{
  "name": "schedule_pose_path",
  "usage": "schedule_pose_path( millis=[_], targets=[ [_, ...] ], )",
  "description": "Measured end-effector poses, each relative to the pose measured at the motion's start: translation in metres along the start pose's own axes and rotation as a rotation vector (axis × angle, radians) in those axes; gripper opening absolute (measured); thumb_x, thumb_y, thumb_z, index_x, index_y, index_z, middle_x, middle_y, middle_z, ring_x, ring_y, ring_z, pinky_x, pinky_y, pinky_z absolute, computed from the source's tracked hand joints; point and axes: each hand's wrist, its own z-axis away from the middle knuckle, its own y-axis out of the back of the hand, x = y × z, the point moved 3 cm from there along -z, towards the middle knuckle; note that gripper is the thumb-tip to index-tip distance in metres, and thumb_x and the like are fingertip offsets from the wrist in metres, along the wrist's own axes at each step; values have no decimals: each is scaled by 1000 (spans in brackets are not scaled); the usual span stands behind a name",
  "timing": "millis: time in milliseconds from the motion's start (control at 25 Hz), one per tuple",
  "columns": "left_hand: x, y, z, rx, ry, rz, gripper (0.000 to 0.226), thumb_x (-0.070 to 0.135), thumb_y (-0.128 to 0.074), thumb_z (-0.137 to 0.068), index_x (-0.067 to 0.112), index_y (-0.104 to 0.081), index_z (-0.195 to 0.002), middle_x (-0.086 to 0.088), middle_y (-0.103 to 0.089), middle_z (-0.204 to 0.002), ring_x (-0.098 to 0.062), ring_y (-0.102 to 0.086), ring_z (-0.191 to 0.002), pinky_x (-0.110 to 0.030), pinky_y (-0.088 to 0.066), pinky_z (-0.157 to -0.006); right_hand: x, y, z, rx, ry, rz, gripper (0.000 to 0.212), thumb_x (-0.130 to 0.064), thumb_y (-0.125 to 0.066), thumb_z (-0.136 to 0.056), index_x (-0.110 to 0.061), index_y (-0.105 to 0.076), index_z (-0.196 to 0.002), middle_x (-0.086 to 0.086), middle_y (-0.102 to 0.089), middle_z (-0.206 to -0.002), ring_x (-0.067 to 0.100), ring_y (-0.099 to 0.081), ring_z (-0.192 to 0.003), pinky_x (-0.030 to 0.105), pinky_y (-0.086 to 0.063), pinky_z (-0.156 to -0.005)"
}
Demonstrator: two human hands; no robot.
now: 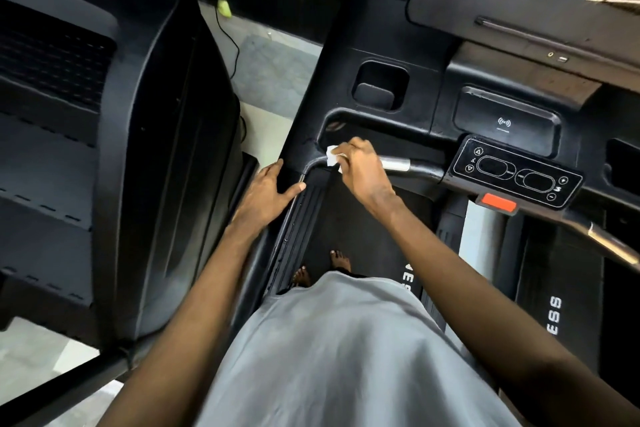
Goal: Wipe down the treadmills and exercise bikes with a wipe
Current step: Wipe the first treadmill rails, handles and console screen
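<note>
at the far left stands a neighbouring machine (86,114), a bulky black shell of matte moulded plastic with a slatted vent and rounded edges. beside it a strip of pale, speckled floor (270,73) shows, crossed by a thin black cable (235,45) with a yellow-green piece at its upper end.

the left hand (268,189) rests flat on the smooth black side arm of the treadmill (346,45). its fingers (275,168) lie straight and close together, with the thumb spread out towards the grooved side rail, and it holds nothing.

just to the right, the wipe (333,158), a small crumpled white sheet, sits on the rounded corner of the tubular handlebar (396,162). the right hand (360,166) pinches it there with curled fingers, pressing it onto the bar where the black tube meets a shiny silver metal sleeve.

above the hands a rounded square cup holder (379,85) is sunk into the console. below them the dark, finely textured belt (363,218) carries the person's bare feet (341,260), partly hidden by a loose grey shirt (346,340).

further right lies a glossy black control panel (516,172) with two oval buttons and small round ones, and an orange-red tab (498,203) just under it.
</note>
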Motion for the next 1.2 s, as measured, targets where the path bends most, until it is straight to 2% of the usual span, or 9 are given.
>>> schedule_pose_path(
  millis=[120,240,360,520,720,840,1000,1120,1200],
  targets=[
    [-9,-5,3,12,46,21,87,59,-63,-90,14,-30,-157,-11,-35,-159,-25,-33,-146,-34,-27,-119,-2,-1,-1,-5,-22,-7,26,-8,-51,-100,-8,-71,-117,9,-62,-110,24,-55,-101,30,-46,-94],
    [-10,-5,3,23,56,51,88,61,-65,-87,16,-33,-156,-8,-37,-158,-23,-34,-146,-34,-28,-117,-27,-13,-15,-62,50,-18,27,-10,-50,-101,-7,-70,-119,8,-63,-109,26,-57,-101,33,-48,-97],
    [-10,-2,2,34,60,41,88,60,-68,-86,17,-36,-155,-8,-39,-157,-23,-36,-144,-34,-30,-116,-30,-12,-24,-110,89,-23,24,-7,-52,-99,-8,-71,-115,7,-63,-106,26,-57,-102,31,-49,-93],
    [-13,-3,1,43,62,78,88,60,-70,-84,18,-39,-153,-8,-42,-155,-23,-39,-143,-35,-31,-117,-1,5,-8,-15,47,31,20,-4,-57,-95,-8,-75,-103,9,-68,-100,29,-56,-93,37,-49,-89],
    [-21,-10,2,15,88,46,92,71,-59,-84,18,-33,-155,-8,-41,-155,-26,-38,-143,-43,-34,-117,-15,-7,-15,-5,3,13,27,2,-54,-95,-6,-74,-110,9,-69,-109,26,-57,-101,33,-50,-92],
    [-21,-11,6,26,85,40,89,66,-60,-88,14,-32,-155,-10,-40,-156,-28,-37,-143,-43,-33,-117,-34,-15,-19,-67,44,-19,25,-5,-54,-99,-2,-71,-116,11,-64,-116,24,-59,-108,22,-46,-94],
    [-25,-12,7,19,89,50,91,67,-60,-87,14,-31,-156,-9,-39,-157,-28,-36,-144,-44,-32,-118,-30,-14,-13,-89,114,-11,24,-15,-57,-99,-5,-71,-116,8,-59,-118,23,-61,-105,30,-52,-91],
    [-27,-12,7,13,108,88,93,69,-61,-85,17,-32,-156,-7,-39,-157,-27,-36,-144,-44,-33,-118,-39,-15,-29,-57,24,-25,24,-12,-55,-99,-7,-70,-116,4,-55,-119,19,-63,-101,28,-52,-88],
    [-25,-10,8,17,113,87,92,70,-62,-84,17,-34,-155,-7,-42,-155,-27,-39,-142,-44,-35,-116,-54,-22,-37,-104,86,1,24,-10,-54,-99,-6,-70,-116,5,-56,-121,20,-63,-103,23,-48,-87]
  ],
)
